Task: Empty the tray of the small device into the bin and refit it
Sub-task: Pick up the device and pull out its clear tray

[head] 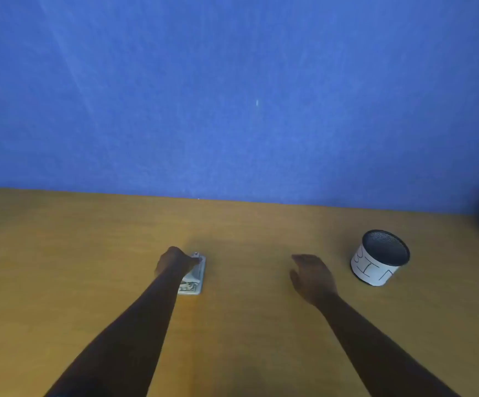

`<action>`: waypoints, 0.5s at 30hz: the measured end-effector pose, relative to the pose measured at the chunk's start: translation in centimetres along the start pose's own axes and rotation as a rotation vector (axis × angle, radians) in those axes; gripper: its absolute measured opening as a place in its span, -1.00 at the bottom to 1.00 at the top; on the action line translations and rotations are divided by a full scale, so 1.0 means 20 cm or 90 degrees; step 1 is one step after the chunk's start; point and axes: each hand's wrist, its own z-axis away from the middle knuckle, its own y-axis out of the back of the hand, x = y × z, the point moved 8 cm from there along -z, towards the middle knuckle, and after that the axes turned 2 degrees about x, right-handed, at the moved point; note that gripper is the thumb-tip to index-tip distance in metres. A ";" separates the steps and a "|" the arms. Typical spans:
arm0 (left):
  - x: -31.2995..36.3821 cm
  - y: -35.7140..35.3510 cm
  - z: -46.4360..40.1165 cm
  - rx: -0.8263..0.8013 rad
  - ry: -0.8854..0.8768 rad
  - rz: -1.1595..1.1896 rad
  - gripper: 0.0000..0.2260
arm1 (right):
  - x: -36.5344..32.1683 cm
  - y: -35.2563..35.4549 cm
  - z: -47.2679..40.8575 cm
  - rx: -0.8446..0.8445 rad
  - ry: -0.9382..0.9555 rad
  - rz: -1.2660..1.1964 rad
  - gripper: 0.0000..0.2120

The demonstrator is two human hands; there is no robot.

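While the left hand (175, 260) lay curled over the far end of the one small device (194, 277) on the wooden table (60, 253), the right hand (312, 277) hovered spread and empty; one labelled bin (380, 257) stood well right, with nothing between.

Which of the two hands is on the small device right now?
The left hand: it rests on the far end of the small device. The right hand is empty, fingers spread, between the device and the bin.
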 end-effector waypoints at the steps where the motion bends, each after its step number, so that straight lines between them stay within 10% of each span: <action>1: -0.01 -0.01 0.00 -0.016 0.013 0.008 -0.35 | 0.00 -0.04 0.01 -0.038 -0.006 0.008 -0.54; 15: -0.06 -0.07 0.02 -0.022 0.041 0.007 -0.64 | 0.01 -0.14 0.06 -0.125 0.000 -0.001 -0.54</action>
